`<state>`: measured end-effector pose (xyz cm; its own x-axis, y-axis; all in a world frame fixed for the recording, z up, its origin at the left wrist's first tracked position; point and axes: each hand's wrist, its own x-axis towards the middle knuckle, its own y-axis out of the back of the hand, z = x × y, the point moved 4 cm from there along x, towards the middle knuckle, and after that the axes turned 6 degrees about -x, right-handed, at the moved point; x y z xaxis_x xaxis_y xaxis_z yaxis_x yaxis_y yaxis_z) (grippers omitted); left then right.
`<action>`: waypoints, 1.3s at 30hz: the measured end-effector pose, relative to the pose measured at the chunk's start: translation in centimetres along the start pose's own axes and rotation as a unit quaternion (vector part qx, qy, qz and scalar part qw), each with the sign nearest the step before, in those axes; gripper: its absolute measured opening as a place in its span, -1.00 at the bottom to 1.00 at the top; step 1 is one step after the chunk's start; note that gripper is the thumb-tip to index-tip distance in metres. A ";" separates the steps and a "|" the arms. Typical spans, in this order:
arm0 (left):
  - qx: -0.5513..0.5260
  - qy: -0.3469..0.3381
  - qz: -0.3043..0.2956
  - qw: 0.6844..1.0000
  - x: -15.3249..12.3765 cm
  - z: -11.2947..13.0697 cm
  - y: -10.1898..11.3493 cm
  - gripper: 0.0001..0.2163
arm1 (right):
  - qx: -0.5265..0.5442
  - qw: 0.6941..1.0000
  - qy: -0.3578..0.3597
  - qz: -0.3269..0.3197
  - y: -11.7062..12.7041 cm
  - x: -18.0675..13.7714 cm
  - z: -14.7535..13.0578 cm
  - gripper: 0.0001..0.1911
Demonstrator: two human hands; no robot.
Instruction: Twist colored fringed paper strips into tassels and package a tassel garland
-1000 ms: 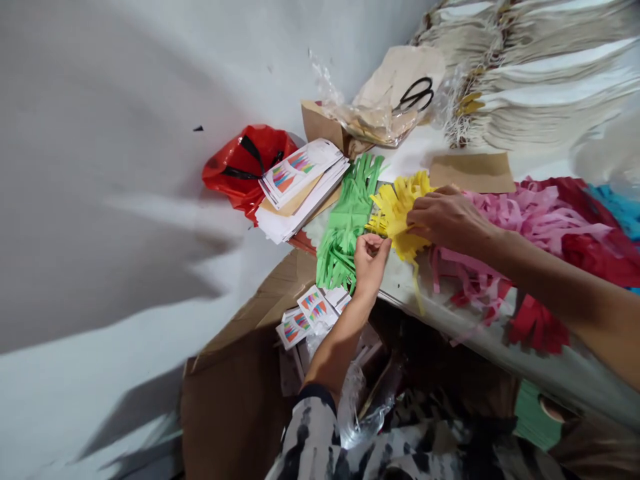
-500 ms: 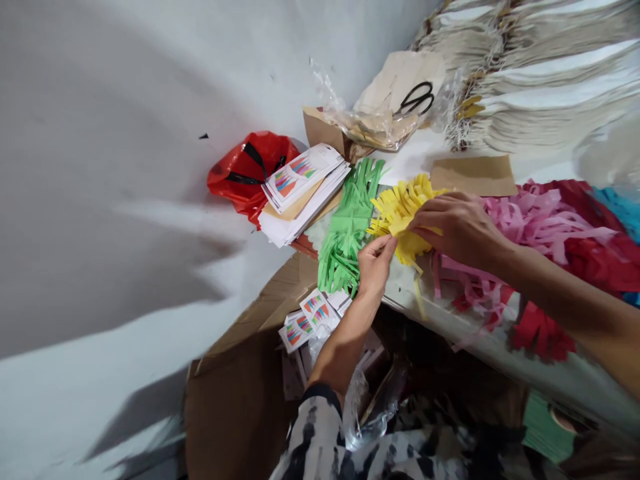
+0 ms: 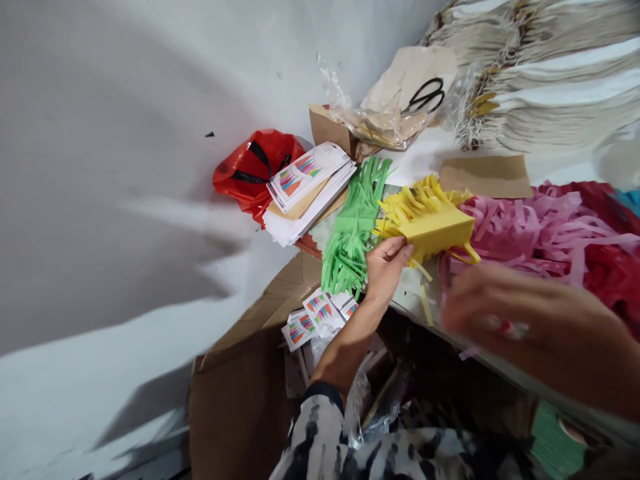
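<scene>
My left hand [image 3: 387, 267] pinches the near left edge of a yellow tissue-paper fringe [image 3: 440, 230], which has a folded plain band and cut strips on both sides. My right hand [image 3: 495, 307] is apart from it, over the table's front edge, smeared by motion; its fingers cannot be made out. Left of the yellow fringe lies a green tissue fringe [image 3: 350, 230], partly hanging over the edge. On the other side, pink tissue strips [image 3: 530, 227] and red tissue [image 3: 613, 280] are heaped, partly behind my right arm.
Printed cards [image 3: 307, 173] are stacked by a red plastic bag [image 3: 250, 167] at the wall. Black-handled scissors [image 3: 425, 97] lie on brown paper. Bundled white strips [image 3: 565, 100] fill the back right. Below the table edge stands a cardboard box [image 3: 235, 400] with cards and clear plastic.
My right hand has let go of the yellow fringe and moved right and toward me. The fringe's plain band now shows; my left hand still pinches it.
</scene>
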<state>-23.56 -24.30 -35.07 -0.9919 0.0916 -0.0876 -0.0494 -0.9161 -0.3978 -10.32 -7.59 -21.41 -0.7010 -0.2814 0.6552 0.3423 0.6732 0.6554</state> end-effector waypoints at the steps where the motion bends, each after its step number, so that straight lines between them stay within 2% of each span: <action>1: 0.003 0.002 -0.006 1.000 -0.1 0.1 -0.1 -0.64 | -0.031 0.999 -0.012 -0.005 -1.3 0.8 1.8 -0.78; 3: 0.009 0.000 -0.012 1.000 -0.1 0.2 -0.1 -0.66 | -0.176 0.984 0.016 0.015 -3.6 1.9 5.1 -0.86; 4: 0.011 -0.003 -0.014 1.000 -0.2 0.3 -0.1 -0.68 | -0.226 0.974 0.025 0.005 -4.7 2.2 6.7 -0.86; 6: 0.009 -0.010 -0.017 1.000 -0.2 0.4 0.0 -0.71 | -0.273 0.961 0.041 -0.018 -6.2 2.6 9.1 -0.88; 8: 0.008 -0.017 -0.022 1.000 -0.2 0.6 0.1 -0.73 | -0.282 0.956 0.062 -0.041 -6.8 2.7 10.4 -0.85; 16: -0.003 -0.010 -0.030 1.000 0.4 0.8 0.3 -0.71 | -0.255 0.956 0.136 -0.052 -5.5 3.5 10.3 -0.67; 20: 0.006 -0.008 -0.030 0.999 0.7 1.0 0.2 -0.65 | -0.238 0.961 0.141 -0.015 -5.4 3.1 10.3 -0.74; 23: 0.024 -0.017 -0.036 0.999 0.8 1.3 0.1 -0.58 | -0.195 0.974 0.113 0.019 -5.4 2.8 10.3 -0.78; 26: 0.049 -0.033 -0.044 0.997 1.1 1.6 -0.1 -0.52 | -0.118 0.991 0.055 0.028 -5.4 2.9 10.5 -0.78; 29: 0.067 -0.055 -0.056 0.995 1.6 1.7 -0.5 -0.46 | -0.080 0.995 0.018 0.050 -5.0 3.1 10.4 -0.81; 34: 0.033 -0.065 -0.010 0.997 3.0 1.5 -0.1 -0.39 | -0.051 0.994 -0.018 0.090 -4.2 3.1 10.2 -0.86; 37: 0.016 -0.036 0.023 0.999 3.5 1.6 0.3 -0.38 | -0.057 0.996 -0.023 0.067 -4.5 3.0 10.6 -0.86; 39: 0.022 -0.004 0.010 1.000 3.6 1.8 0.2 -0.39 | -0.078 0.996 -0.013 0.038 -5.0 2.9 10.9 -0.86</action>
<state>-27.31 -24.90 -33.83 -0.9938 0.0692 -0.0875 -0.0338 -0.9341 -0.3555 -20.94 -4.30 -26.86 -0.6848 -0.2146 0.6964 0.4861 0.5774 0.6560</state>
